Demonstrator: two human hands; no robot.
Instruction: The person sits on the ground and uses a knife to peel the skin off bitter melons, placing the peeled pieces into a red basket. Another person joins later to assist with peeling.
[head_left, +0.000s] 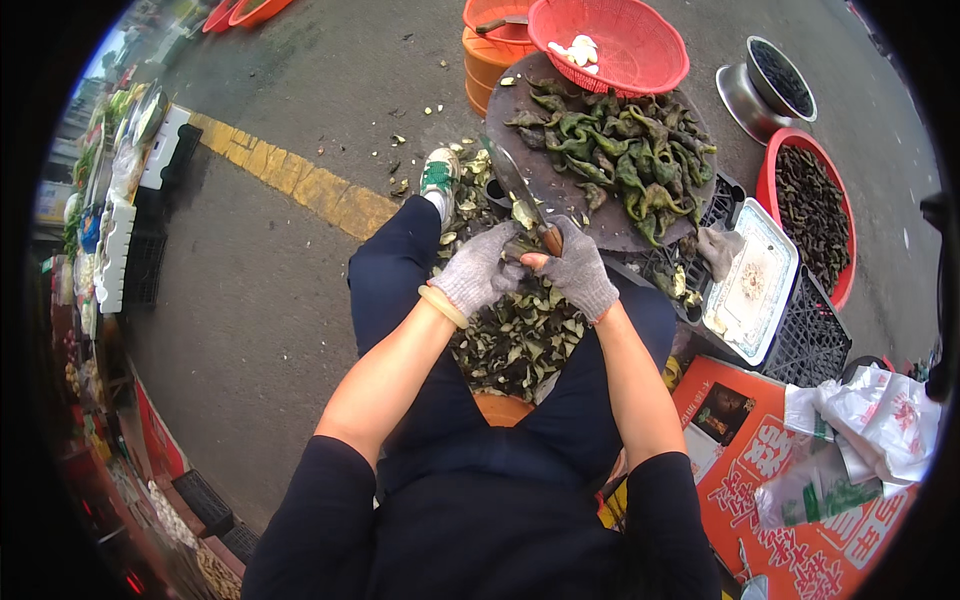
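My right hand (576, 266), in a grey knit glove with a bare thumb tip, grips the wooden handle of a knife (517, 180). Its blade points up and away from me, with a pale scrap of shell (523, 212) against it. My left hand (481, 268), gloved too, pinches a dark water caltrop (519, 246) close to the right thumb; the fingers partly hide it. Below both hands, cut shells (517, 337) lie heaped between my knees. Just ahead, a pile of green-brown horned water caltrops (630, 154) covers much of a round dark board (517, 161).
A red colander (637, 45) with several white kernels (580, 52) sits at the board's far edge. Behind it, another knife (499, 24) lies across an orange basin. To the right are a white tray (750, 285), a red tub (847, 217) of dark caltrops, steel bowls (757, 124) and an orange printed box (720, 420).
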